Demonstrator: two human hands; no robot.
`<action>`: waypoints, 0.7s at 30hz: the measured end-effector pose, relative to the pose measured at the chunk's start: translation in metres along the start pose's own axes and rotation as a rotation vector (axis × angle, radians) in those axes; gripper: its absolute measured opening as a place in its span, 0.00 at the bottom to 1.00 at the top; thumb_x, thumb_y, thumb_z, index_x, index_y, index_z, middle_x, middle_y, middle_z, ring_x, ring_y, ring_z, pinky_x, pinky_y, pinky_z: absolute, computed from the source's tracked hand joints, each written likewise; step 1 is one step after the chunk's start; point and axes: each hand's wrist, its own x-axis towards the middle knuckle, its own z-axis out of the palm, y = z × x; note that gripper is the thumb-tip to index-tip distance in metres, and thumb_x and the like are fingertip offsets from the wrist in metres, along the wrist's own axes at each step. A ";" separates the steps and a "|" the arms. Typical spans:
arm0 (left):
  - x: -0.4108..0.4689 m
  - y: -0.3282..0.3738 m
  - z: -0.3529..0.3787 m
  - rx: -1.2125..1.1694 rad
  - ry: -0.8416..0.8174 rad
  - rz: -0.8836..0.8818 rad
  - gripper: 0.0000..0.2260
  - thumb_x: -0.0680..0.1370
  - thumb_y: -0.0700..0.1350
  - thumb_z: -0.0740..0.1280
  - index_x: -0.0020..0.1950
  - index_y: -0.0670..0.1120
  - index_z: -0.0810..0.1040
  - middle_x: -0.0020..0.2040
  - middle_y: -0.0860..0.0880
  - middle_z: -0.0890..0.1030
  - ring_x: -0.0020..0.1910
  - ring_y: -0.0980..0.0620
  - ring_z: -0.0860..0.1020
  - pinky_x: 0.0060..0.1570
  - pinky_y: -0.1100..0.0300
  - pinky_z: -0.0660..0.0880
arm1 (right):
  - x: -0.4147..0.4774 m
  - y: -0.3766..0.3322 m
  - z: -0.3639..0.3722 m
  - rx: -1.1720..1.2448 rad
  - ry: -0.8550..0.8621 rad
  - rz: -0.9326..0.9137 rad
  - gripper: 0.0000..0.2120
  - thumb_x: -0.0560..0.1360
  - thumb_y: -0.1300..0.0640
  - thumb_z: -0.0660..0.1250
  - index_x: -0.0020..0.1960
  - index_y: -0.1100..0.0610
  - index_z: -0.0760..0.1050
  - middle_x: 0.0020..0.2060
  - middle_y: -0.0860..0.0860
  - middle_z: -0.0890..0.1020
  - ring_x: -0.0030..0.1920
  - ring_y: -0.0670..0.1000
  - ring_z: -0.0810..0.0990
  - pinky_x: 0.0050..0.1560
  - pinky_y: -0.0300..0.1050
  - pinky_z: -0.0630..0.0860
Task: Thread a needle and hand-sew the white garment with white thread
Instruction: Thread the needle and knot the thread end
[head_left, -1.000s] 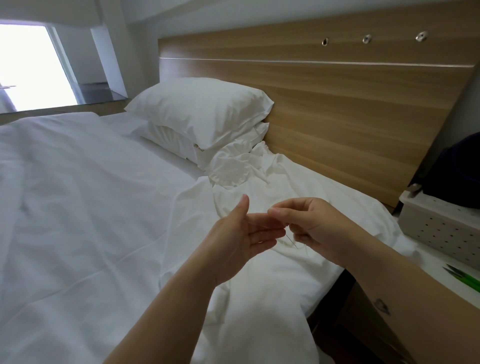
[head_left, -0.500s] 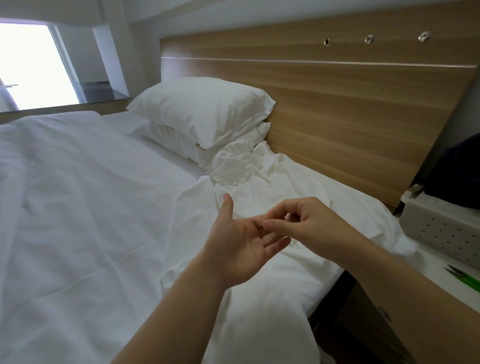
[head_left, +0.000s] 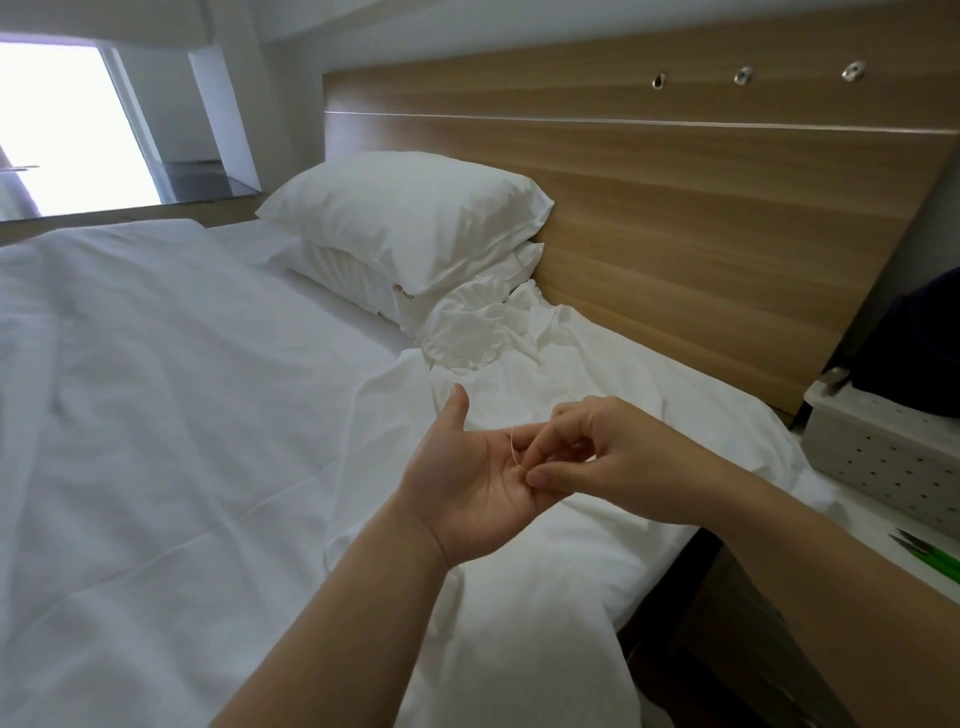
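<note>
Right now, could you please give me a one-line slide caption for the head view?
Above rumpled white fabric, the right hand pinches a thin pale thread over the open left hand.

The right hand (head_left: 613, 462) hides the fingertips of the left hand (head_left: 467, 483). The thread (head_left: 513, 448) is a faint line, and a needle is too small to tell. The right edge cuts off the green scissors (head_left: 927, 553).
</note>
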 end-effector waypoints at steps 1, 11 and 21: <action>0.000 0.000 0.000 0.008 -0.001 -0.002 0.49 0.76 0.72 0.44 0.63 0.26 0.72 0.62 0.31 0.76 0.58 0.37 0.78 0.60 0.54 0.74 | 0.000 0.000 0.000 0.000 0.008 -0.009 0.03 0.71 0.60 0.74 0.44 0.53 0.84 0.32 0.31 0.77 0.38 0.34 0.78 0.40 0.27 0.72; 0.000 0.003 -0.002 -0.038 -0.038 -0.020 0.49 0.76 0.72 0.45 0.66 0.26 0.69 0.70 0.31 0.68 0.72 0.38 0.67 0.65 0.44 0.70 | -0.001 0.000 0.001 0.061 0.084 -0.038 0.02 0.70 0.61 0.74 0.42 0.56 0.84 0.30 0.33 0.77 0.35 0.34 0.77 0.37 0.27 0.71; -0.003 0.004 0.003 -0.054 -0.038 -0.006 0.48 0.77 0.71 0.45 0.67 0.26 0.67 0.58 0.32 0.78 0.52 0.36 0.81 0.43 0.51 0.81 | 0.002 0.004 0.003 -0.096 0.105 -0.056 0.05 0.69 0.58 0.75 0.41 0.48 0.84 0.35 0.44 0.79 0.41 0.41 0.77 0.41 0.33 0.74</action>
